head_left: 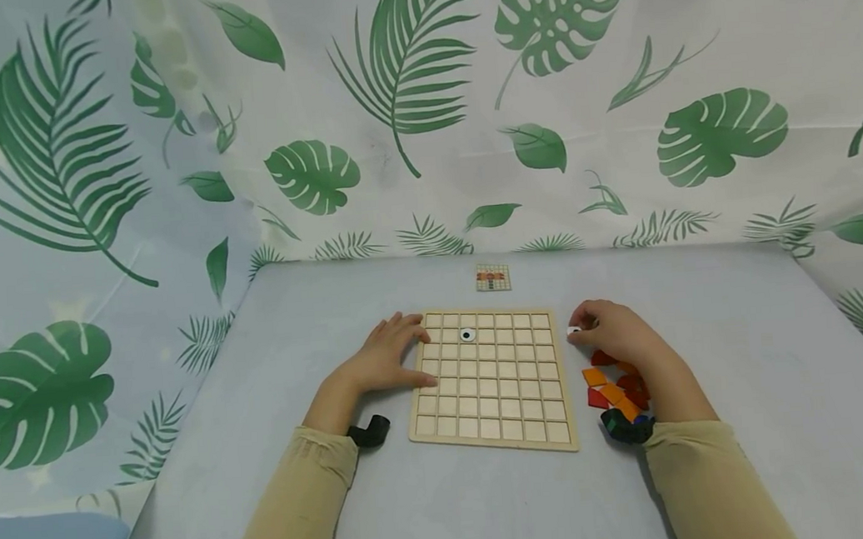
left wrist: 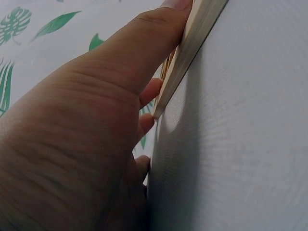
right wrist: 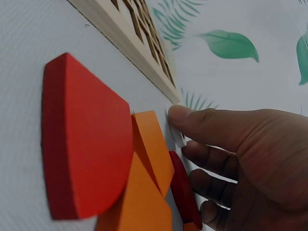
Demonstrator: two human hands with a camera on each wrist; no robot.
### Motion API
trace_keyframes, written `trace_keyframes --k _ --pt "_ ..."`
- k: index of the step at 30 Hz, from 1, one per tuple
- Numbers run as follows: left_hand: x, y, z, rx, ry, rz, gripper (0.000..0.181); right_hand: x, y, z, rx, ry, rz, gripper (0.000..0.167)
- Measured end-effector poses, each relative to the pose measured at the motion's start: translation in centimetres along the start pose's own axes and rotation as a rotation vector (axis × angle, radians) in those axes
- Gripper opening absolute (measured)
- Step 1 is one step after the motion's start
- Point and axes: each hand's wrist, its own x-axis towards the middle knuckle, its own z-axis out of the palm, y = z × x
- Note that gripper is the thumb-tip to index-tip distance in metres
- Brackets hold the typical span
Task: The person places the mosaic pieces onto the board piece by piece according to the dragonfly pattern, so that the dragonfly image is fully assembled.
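A square wooden grid board (head_left: 493, 445) lies on the table between the two hands. My left hand (head_left: 383, 358) rests at its left edge, thumb and fingers spread apart and touching the frame. One white round piece with a black dot (head_left: 468, 334), like an eye, sits in an upper cell of the grid. Just off the board's right side, my right hand (head_left: 618, 332) pinches a second white piece (right wrist: 176, 130) between thumb and forefinger. Below that hand are loose orange pieces (head_left: 594, 377) and red pieces (right wrist: 96, 139), partly hidden by the wrist.
A small pattern card (head_left: 493, 284) lies behind the board. Black wrist devices (head_left: 371, 431) are worn on both arms; the right one (head_left: 625, 428) covers part of the loose pieces, with a bit of blue beside it. Leaf-print cloth (head_left: 426, 195) hangs behind the table.
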Motion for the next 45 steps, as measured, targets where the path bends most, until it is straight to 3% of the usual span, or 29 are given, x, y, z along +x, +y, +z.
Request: trace_keyframes --k 6,13,24,30,39,45 --pt "-0.1 0.2 -0.1 -0.012 -0.003 0.002 0.069 -0.1 0.0 -0.1 0.005 -0.011 -0.010 0.027" --pt "0.0 0.1 -0.1 0.005 0.001 0.006 0.068 0.0 0.1 -0.1 -0.015 -0.002 0.051 0.037" --pt "0.0 0.0 -0.1 -0.003 -0.003 0.011 0.068 0.3 -0.1 0.1 -0.032 0.036 -0.025 0.028" --pt "0.0 -0.2 0.0 -0.018 0.003 0.011 0.069 0.7 -1.5 0.0 -0.031 0.031 -0.026 0.027" --pt "0.0 -0.2 0.0 -0.007 0.009 0.018 0.067 1.9 -4.2 0.0 -0.028 -0.007 -0.169 0.024" --pt "-0.1 0.1 -0.2 -0.004 -0.002 0.013 0.067 2.8 -5.4 0.8 0.002 -0.073 -0.241 0.025"
